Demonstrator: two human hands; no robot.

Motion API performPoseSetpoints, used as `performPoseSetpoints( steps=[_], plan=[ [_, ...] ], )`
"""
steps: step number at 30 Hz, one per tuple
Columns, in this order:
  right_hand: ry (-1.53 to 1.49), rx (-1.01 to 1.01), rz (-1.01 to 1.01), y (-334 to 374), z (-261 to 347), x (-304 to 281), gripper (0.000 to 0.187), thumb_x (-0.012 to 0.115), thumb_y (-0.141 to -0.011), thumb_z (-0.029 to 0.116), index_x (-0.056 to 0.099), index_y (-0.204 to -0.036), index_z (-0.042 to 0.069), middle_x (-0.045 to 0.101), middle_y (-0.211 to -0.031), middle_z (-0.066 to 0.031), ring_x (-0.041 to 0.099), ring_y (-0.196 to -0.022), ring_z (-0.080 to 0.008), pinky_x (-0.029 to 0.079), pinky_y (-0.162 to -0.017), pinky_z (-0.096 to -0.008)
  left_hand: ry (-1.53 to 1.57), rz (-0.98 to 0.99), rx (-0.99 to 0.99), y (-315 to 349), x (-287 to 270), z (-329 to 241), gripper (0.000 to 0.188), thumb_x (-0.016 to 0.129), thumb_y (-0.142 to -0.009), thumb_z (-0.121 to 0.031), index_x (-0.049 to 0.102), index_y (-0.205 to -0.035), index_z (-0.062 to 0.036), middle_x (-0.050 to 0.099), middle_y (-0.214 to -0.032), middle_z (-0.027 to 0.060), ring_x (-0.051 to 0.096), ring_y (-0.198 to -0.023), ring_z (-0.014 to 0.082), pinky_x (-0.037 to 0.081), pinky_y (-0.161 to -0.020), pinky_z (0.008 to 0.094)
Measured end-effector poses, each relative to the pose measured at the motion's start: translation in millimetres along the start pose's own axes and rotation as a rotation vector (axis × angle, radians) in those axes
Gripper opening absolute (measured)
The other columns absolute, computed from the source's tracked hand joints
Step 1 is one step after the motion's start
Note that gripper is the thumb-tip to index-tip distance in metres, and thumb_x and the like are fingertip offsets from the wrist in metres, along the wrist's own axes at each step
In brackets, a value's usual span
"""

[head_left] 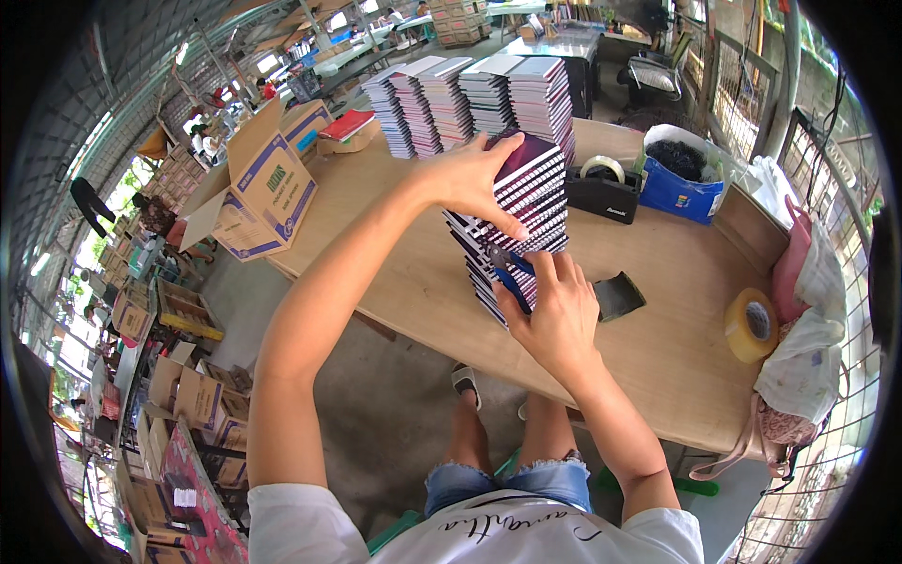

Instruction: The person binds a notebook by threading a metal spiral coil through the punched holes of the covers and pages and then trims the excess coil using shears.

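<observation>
A tall stack of wire-bound notebooks [537, 193] with dark covers stands before me on the table, its white coil edges facing me. My left hand [474, 179] spans the upper part of the stack, fingers over the top and thumb pressed on the coil side. Lower down, my right hand [562, 305] is closed around a pair of blue-handled cutting pliers [513, 273]. The pliers' dark jaws are close against the coil edges; whether they bite a wire I cannot tell. Beside my right hand lies a small dark open container [618, 296].
Several notebook stacks [437, 103] line the table's [413, 254] far side. A black tape dispenser [604, 193] and a blue bag with black contents [678, 179] stand to the right, near a tape roll [751, 325]. An open carton [268, 193] is at the left edge.
</observation>
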State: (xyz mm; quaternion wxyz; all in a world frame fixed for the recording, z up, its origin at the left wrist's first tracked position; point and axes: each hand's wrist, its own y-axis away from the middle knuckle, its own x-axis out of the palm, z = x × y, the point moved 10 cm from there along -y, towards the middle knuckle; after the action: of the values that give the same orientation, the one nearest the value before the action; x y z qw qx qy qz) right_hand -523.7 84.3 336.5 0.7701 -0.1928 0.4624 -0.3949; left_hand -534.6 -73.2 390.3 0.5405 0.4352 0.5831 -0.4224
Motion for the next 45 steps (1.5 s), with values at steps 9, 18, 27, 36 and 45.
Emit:
performPoseSetpoints(
  steps=[9, 18, 27, 36, 45],
  plan=[
    [-0.047, -0.002, 0.029, 2, -6, -4, 0.042, 0.073, -0.076, 0.031, 0.053, -0.102, 0.003, 0.056, -0.093, -0.015, 0.059, -0.086, -0.0331, 0.047, -0.067, -0.0453, -0.026, 0.108, -0.09, -5, 0, -8, 0.119, 0.081, -0.055, -0.04, 0.018, -0.146, 0.0031, 0.026, -0.14, 0.0446, 0.032, -0.133, 0.0505, 0.033, -0.11, 0.0435],
    [0.018, -0.051, 0.023, -5, 3, -1, 0.041, 0.073, -0.076, 0.032, 0.054, -0.099, 0.003, 0.057, -0.091, -0.0159, 0.06, -0.085, -0.0334, 0.047, -0.065, -0.0454, -0.057, 0.052, -0.095, -6, 4, -3, 0.112, 0.075, -0.061, -0.037, 0.016, -0.147, 0.0051, 0.023, -0.139, 0.0465, 0.026, -0.135, 0.0519, 0.031, -0.112, 0.0433],
    [0.029, -0.056, 0.01, -9, 7, 3, 0.038, 0.072, -0.077, 0.032, 0.056, -0.095, 0.003, 0.057, -0.09, -0.0164, 0.061, -0.082, -0.0335, 0.048, -0.066, -0.0458, -0.079, 0.057, -0.117, -8, 5, -1, 0.111, 0.074, -0.062, -0.038, 0.016, -0.147, 0.0054, 0.022, -0.14, 0.0468, 0.026, -0.135, 0.053, 0.032, -0.111, 0.0445],
    [-1.205, 0.773, 0.7, 12, -46, 84, 0.036, 0.064, -0.084, 0.035, 0.064, -0.09, -0.001, 0.063, -0.072, -0.0205, 0.062, -0.056, -0.0368, 0.049, -0.053, -0.0427, -0.101, 0.043, -0.13, -6, 6, -6, 0.111, 0.073, -0.063, -0.038, 0.015, -0.147, 0.0047, 0.021, -0.141, 0.046, 0.025, -0.136, 0.0523, 0.031, -0.112, 0.0442],
    [-0.085, -0.063, -0.092, 10, -1, 6, 0.037, 0.071, -0.078, 0.03, 0.057, -0.099, 0.003, 0.057, -0.081, -0.0157, 0.059, -0.072, -0.0331, 0.049, -0.062, -0.0428, -0.104, 0.027, -0.153, -5, 6, -2, 0.111, 0.073, -0.062, -0.037, 0.015, -0.148, 0.0035, 0.02, -0.143, 0.0441, 0.025, -0.136, 0.0514, 0.031, -0.112, 0.0439]
  ],
)
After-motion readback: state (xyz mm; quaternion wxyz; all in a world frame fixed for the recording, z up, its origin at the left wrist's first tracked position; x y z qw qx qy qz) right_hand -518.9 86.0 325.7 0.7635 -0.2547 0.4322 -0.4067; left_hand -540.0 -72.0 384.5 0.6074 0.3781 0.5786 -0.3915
